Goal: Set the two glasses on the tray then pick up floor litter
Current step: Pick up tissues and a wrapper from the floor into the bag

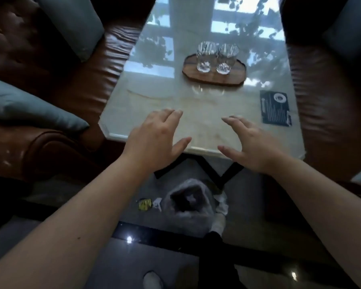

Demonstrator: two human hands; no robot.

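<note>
Glass is already standing where it belongs — the two clear ribbed glass tumblers, one [204,56] touching the other [226,58], are sitting upright side by side on the oval wooden tray [233,79] on the pale marble worktop [154,101]. So the first half looks done, and you are facing the floor litter: a crumpled yellow wrapper [144,204] and a small white paper scrap [157,203] are lying on the grey tiled floor [113,257] just beside the open grey plastic bag [188,207], below the worktop's near edge.

Watch the reach down — your forearms are passing close to that edge, and a knock could jolt the tray and tip the tumblers against each other. The scraps are small and flat, so a hasty pinch could slide them under the bag or leave one behind.

Your left hand [154,140] and right hand [254,144] are hovering over the near end of the worktop, each grip spread wide with fingers fanned, holding nothing and apparently touching nothing.
</note>
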